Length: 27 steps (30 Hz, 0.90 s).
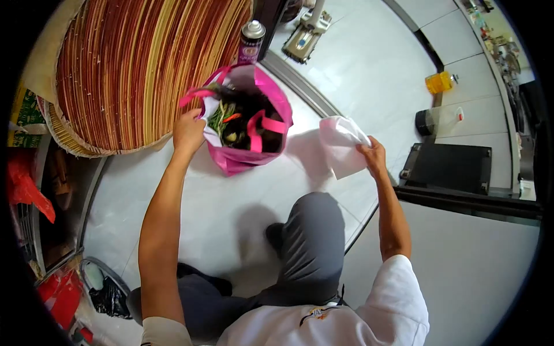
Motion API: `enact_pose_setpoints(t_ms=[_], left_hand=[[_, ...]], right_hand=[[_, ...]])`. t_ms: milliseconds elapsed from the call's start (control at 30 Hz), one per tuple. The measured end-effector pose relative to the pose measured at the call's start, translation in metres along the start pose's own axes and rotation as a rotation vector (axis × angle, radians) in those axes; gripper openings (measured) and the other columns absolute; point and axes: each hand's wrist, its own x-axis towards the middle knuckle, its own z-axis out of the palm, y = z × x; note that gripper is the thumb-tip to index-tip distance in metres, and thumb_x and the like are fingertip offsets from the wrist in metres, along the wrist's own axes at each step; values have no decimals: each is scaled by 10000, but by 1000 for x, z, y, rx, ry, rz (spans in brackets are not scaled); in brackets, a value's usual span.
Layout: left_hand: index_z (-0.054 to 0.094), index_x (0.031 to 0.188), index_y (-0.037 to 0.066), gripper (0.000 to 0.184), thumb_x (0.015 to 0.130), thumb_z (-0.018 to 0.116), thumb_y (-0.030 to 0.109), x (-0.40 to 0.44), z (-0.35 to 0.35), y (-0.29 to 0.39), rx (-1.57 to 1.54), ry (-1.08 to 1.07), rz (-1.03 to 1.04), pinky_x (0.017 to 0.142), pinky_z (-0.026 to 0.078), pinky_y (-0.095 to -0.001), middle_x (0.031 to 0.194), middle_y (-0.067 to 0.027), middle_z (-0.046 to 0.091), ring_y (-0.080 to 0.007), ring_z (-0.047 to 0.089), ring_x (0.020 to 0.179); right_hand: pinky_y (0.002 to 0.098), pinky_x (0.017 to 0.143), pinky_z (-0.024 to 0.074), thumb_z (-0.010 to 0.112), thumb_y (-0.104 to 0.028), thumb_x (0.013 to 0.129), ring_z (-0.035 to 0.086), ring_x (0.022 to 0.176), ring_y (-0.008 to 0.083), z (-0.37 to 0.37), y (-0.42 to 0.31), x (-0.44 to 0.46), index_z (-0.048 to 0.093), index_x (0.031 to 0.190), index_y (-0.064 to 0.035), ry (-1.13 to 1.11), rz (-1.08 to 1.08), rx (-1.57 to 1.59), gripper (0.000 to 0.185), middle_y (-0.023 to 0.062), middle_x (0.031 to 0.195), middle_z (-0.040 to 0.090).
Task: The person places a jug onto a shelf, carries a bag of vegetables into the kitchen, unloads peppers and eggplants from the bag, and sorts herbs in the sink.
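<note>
A glossy pink tote bag stands on the tiled floor with its mouth open, showing its white lining and pink straps. Green stalks, a small red item and dark stuff lie inside; the dark part is hard to make out. My left hand grips the bag's left rim with closed fingers. Over the floor to the right, my right hand is closed on the edge of a thin white bag, which hangs limp. Whether anything is in that white bag cannot be seen.
A big striped round-edged panel leans at the upper left, beside a spray can. A floor-cleaner head lies past the metal door track. An oil bottle and a black flat box are to the right.
</note>
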Motion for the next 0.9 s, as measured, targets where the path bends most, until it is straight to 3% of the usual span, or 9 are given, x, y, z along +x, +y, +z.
enact_pose_setpoints(t_ms=[200, 267, 333, 400, 467, 533, 633, 733, 900], left_hand=[[690, 1190, -3, 408, 831, 619, 177, 0, -10, -9, 44, -42, -80, 868, 524, -468, 1035, -259, 715, -402, 690, 975], [669, 1154, -21, 416, 876, 679, 289, -21, -22, 12, 304, 134, 2, 920, 505, -486, 1130, -277, 672, -420, 641, 1084], [657, 1185, -17, 457, 876, 720, 312, -44, -56, 41, 175, 134, 187, 917, 515, -452, 1086, -255, 678, -385, 657, 1057], [651, 1236, 10, 512, 998, 606, 461, -71, -96, 61, -575, -239, -68, 859, 542, -371, 1078, -126, 692, -210, 659, 1031], [439, 1485, 52, 753, 997, 500, 623, -96, -139, 49, -1097, -492, -264, 941, 531, -399, 1333, -135, 597, -210, 606, 1166], [395, 1512, 57, 793, 985, 501, 640, -137, -193, 39, -1265, -508, -272, 970, 513, -406, 1358, -125, 584, -216, 603, 1164], [317, 1539, 4, 822, 1009, 458, 615, -213, -244, -1, -1240, -243, -271, 1017, 492, -441, 1397, -150, 560, -252, 588, 1212], [299, 1553, 29, 858, 973, 549, 610, -308, -278, -42, -1120, 6, -269, 1056, 451, -431, 1473, -115, 500, -235, 513, 1317], [196, 1601, 90, 1126, 787, 796, 585, -455, -292, -57, -994, 358, -199, 1111, 394, -419, 1588, -79, 343, -226, 318, 1463]], right_hand=[[301, 727, 523, 725, -38, 834, 642, 822, 164, -9, -168, 4, 706, 1075, 20, -42, -365, -168, 249, 73, 938, 673], [312, 706, 532, 731, -7, 786, 655, 833, 192, 13, -238, -17, 709, 1079, 17, -37, -595, -440, 295, 96, 932, 658], [282, 704, 497, 718, 11, 763, 614, 786, 174, 46, -295, -48, 689, 1036, 48, -101, -730, -466, 277, 82, 897, 618], [330, 605, 513, 730, 78, 652, 637, 780, 235, 82, -337, -80, 717, 997, 14, -199, -947, -487, 351, 103, 879, 627], [322, 554, 497, 743, 85, 579, 624, 748, 246, 122, -371, -105, 738, 950, -38, -351, -1324, -546, 391, 83, 840, 607], [345, 582, 504, 761, 19, 557, 599, 761, 226, 167, -390, -134, 749, 958, -128, -460, -1521, -518, 427, 30, 817, 565], [345, 576, 499, 774, -20, 571, 594, 778, 209, 236, -406, -176, 734, 995, -142, -625, -1701, -408, 443, 12, 814, 546], [366, 596, 509, 761, -11, 600, 605, 833, 226, 306, -418, -230, 734, 1013, -144, -801, -1764, -285, 435, 19, 850, 567], [411, 716, 543, 742, 3, 670, 624, 931, 271, 415, -424, -340, 725, 1042, -151, -1120, -1833, -88, 403, 47, 940, 623]])
